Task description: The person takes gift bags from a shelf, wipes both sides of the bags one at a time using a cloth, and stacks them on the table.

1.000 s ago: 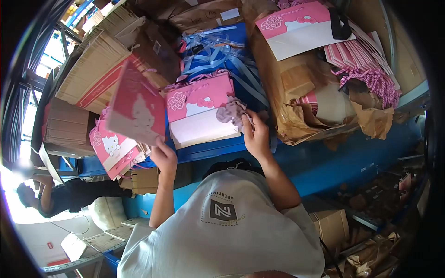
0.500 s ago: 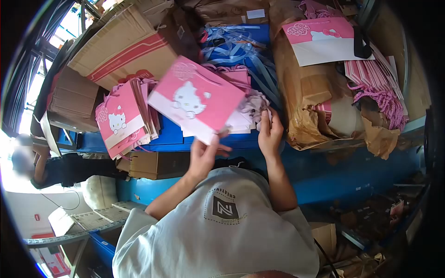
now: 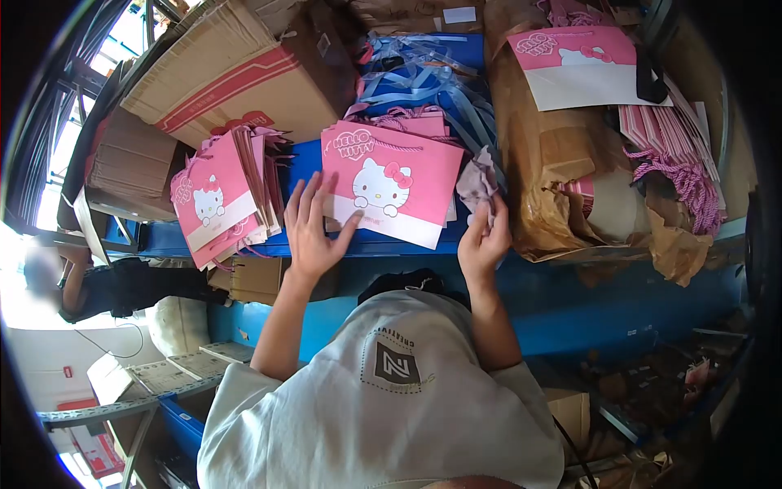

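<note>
Hands apart before me, the left hand (image 3: 313,236) spread at the left edge of a pink bag (image 3: 387,191), which lies over a stack (image 3: 430,125) on the blue desk (image 3: 305,157). It shows a white cat, a bow and a white lower band. My thumb crosses that band; my right hand (image 3: 486,240) pinches a crumpled greyish cloth (image 3: 479,178).

Paper bag (image 3: 387,191) between bag stack (image 3: 204,196), left, and wrapping (image 3: 542,155), right; ribbons (image 3: 415,80) behind.
</note>
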### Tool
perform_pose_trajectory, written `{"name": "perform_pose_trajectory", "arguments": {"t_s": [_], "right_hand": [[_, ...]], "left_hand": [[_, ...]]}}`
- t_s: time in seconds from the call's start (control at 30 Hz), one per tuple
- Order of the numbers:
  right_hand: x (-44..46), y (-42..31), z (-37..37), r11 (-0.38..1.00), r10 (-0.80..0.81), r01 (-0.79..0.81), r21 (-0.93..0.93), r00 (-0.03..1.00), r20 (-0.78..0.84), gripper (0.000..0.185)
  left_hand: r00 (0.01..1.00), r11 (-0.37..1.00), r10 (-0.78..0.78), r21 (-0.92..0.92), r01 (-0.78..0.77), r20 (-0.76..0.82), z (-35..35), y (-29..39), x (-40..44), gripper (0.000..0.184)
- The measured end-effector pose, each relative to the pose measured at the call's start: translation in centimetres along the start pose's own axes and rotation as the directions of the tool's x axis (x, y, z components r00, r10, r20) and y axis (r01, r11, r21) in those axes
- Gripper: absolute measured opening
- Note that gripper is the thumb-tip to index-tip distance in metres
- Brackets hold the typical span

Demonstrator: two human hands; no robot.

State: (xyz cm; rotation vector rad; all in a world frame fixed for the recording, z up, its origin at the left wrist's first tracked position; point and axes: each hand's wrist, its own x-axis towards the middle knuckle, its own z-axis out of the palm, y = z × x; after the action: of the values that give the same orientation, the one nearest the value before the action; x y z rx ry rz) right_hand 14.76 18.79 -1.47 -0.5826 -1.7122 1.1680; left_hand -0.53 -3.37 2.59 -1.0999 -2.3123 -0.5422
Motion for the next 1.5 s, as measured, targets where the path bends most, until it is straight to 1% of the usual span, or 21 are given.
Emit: {"name": "perform_pose_trajectory", "arguments": {"t_s": [0.03,0.1,0.17,0.2,0.27,0.33,0.43,0.47,0.6,0.8,0.93,1.0,1.03,1.1,1.13,1.2,1.27,1.3,1.37,1.43,1.5], "right_hand": [[0.3,-0.5,0.2,0.991,-0.13,0.13,-0.038,0.991,0.009,0.03],[0.6,-1.5,0.6,0.919,-0.377,0.38,-0.107,0.925,0.048,0.034],[0.8,-2.0,1.2,0.94,-0.307,0.338,-0.033,0.887,0.345,0.043],[0.8,-1.5,2.1,0.94,-0.307,0.34,-0.032,0.884,0.351,0.043],[0.3,0.2,4.4,0.742,-0.403,0.629,-0.23,0.693,0.597,0.048],[0.1,0.0,6.4,0.737,-0.37,0.624,-0.26,0.694,0.617,0.049],[2.3,-1.1,8.2,0.73,-0.35,0.654,-0.199,0.607,0.713,0.05],[2.9,-1.0,9.2,0.73,-0.353,0.655,-0.195,0.605,0.714,0.05],[5.1,-0.3,13.7,0.623,-0.362,0.755,-0.204,0.509,0.781,0.052],[6.2,-0.4,19.1,0.598,-0.393,0.764,-0.242,0.543,0.742,0.052],[5.9,-1.2,19.4,0.591,-0.462,0.797,-0.125,0.461,0.757,0.051],[5.9,-1.3,18.6,0.582,-0.467,0.813,0.011,0.323,0.823,0.048],[5.3,-1.0,18.2,0.582,-0.462,0.813,-0.01,0.341,0.818,0.048],[3.5,-0.3,17.7,0.593,-0.569,0.805,-0.01,0.427,0.703,0.046],[3.5,-1.2,16.3,0.592,-0.549,0.806,-0.018,0.42,0.723,0.044],[3.2,-2.2,13.9,0.588,-0.526,0.808,-0.042,0.421,0.739,0.042],[2.4,-2.0,11.9,0.713,-0.48,0.695,0.092,0.389,0.786,0.038],[1.8,-1.5,10.8,0.715,-0.505,0.692,0.102,0.41,0.76,0.035],[1.6,-0.4,8.3,0.719,-0.517,0.689,0.094,0.44,0.734,0.034],[1.9,0.2,6.2,0.765,-0.53,0.633,0.117,0.517,0.672,0.032],[2.3,0.6,5.0,0.772,-0.512,0.63,0.079,0.544,0.665,0.033]], "left_hand": [[0.999,1.0,0.015,0.023,-0.016,0.034,0.5,-1.1,0.0,0.072],[0.999,0.996,-0.005,-0.084,0.008,0.045,2.6,-2.8,-0.9,0.072],[0.997,0.992,-0.047,-0.117,0.055,0.067,2.8,-2.8,-1.3,0.073],[0.993,0.985,-0.078,-0.15,0.09,0.084,3.0,-2.7,-1.3,0.073],[0.983,0.964,-0.139,-0.21,0.162,0.119,3.2,-2.8,-1.5,0.075],[0.985,0.968,-0.132,-0.2,0.152,0.112,3.4,-3.1,-1.4,0.076],[0.991,0.978,-0.089,-0.182,0.106,0.099,3.5,-3.4,-1.5,0.079],[0.991,0.978,-0.092,-0.179,0.108,0.097,3.5,-3.4,-1.5,0.079],[0.978,0.963,-0.147,-0.205,0.176,0.149,3.0,-3.1,-1.2,0.08],[0.989,0.978,-0.106,-0.166,0.123,0.106,3.4,-3.6,-1.3,0.082],[0.988,0.976,-0.122,-0.17,0.137,0.096,4.0,-4.2,-1.8,0.084],[0.985,0.968,-0.139,-0.195,0.158,0.106,4.3,-4.4,-2.0,0.084],[0.977,0.956,-0.173,-0.218,0.197,0.123,4.4,-4.5,-2.2,0.084],[0.957,0.925,-0.239,-0.261,0.275,0.162,4.5,-4.6,-2.4,0.083],[0.961,0.927,-0.222,-0.271,0.26,0.166,4.4,-4.6,-2.4,0.083],[0.939,0.899,-0.274,-0.293,0.327,0.207,4.2,-4.7,-2.4,0.079],[0.909,0.863,-0.329,-0.309,0.4,0.256,4.1,-4.6,-2.4,0.075],[0.911,0.862,-0.32,-0.32,0.393,0.26,4.0,-4.2,-2.2,0.075],[0.955,0.928,-0.218,-0.261,0.266,0.199,3.2,-3.0,-1.7,0.069],[0.985,0.972,-0.104,-0.194,0.13,0.141,2.8,-2.3,-1.2,0.063],[0.979,0.965,-0.116,-0.214,0.151,0.166,3.1,-3.0,-1.7,0.061]]}}
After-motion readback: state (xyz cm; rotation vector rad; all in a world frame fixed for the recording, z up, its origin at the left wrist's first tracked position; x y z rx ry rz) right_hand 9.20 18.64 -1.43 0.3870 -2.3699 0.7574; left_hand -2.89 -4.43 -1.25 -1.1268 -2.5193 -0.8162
